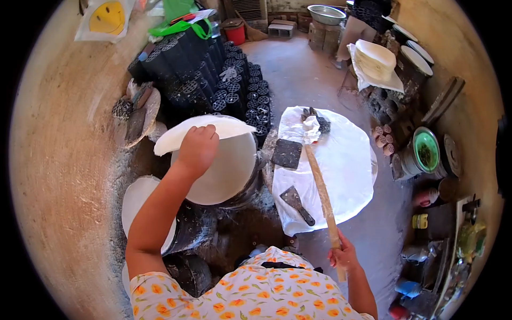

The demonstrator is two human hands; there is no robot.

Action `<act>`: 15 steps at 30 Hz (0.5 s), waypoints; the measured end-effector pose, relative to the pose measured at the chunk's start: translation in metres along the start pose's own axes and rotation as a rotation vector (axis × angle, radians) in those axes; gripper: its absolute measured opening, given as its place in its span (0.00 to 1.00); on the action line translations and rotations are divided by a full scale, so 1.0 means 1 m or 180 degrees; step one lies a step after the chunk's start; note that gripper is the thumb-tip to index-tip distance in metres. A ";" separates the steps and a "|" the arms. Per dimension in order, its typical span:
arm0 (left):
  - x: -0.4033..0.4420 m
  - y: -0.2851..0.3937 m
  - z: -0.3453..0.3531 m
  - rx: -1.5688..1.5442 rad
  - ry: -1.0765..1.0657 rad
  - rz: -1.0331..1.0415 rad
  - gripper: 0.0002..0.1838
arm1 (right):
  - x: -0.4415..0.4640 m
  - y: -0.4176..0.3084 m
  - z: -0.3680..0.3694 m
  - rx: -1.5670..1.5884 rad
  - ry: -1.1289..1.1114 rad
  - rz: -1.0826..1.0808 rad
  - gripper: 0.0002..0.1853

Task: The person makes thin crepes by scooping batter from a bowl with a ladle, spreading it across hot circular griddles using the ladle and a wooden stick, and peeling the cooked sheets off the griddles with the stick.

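Observation:
My left hand (200, 146) is closed on the near edge of a thin, white, round flatbread (184, 133), which is tilted over the far side of a round white griddle (226, 170). My right hand (344, 256) grips the lower part of a long flat wooden stick (322, 194). At the stick's far end, a bunched white cloth (311, 130) lies on a white-covered round table (349, 176). Left of the stick on this cover are a dark square pad (287, 153) and a scraper (297, 204).
Black perforated coal briquettes (184, 69) are stacked beyond the griddle. A second white round surface (140, 202) is at left. Back right, a stack of pale flatbreads (376, 60) rests on cloth near another person's leg (354, 34). A green basin (425, 150) stands at right.

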State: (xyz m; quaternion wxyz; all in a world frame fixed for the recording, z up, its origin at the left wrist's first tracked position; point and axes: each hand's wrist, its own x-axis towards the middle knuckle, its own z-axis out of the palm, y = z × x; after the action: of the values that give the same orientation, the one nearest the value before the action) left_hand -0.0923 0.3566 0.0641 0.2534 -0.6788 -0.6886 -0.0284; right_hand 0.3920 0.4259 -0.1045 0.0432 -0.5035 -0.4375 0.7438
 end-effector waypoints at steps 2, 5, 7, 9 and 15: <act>0.016 0.007 -0.011 -0.0056 -0.0359 0.0108 0.01 | -0.004 0.004 -0.008 0.0091 0.0149 -0.0069 0.43; 0.047 0.035 -0.032 -0.0080 -0.0344 0.0333 0.02 | -0.010 0.016 -0.020 0.0255 0.0314 -0.0178 0.43; 0.066 0.055 -0.050 -0.0359 -0.0524 0.0328 0.02 | -0.012 0.029 -0.029 0.0358 0.0443 -0.0238 0.42; 0.083 0.075 -0.067 -0.1147 -0.0448 0.0190 0.04 | -0.017 0.039 -0.038 0.0458 0.0603 -0.0300 0.42; 0.122 0.102 -0.044 -0.4383 -0.0311 -0.1663 0.09 | -0.036 0.068 -0.058 0.0982 0.1079 -0.0573 0.40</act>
State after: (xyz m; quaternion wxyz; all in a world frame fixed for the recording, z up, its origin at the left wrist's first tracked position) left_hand 0.0242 0.4594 0.1186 -0.2760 -0.4985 -0.6646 -0.4834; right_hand 0.4810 0.4015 -0.1323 0.2586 -0.5675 -0.3483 0.6998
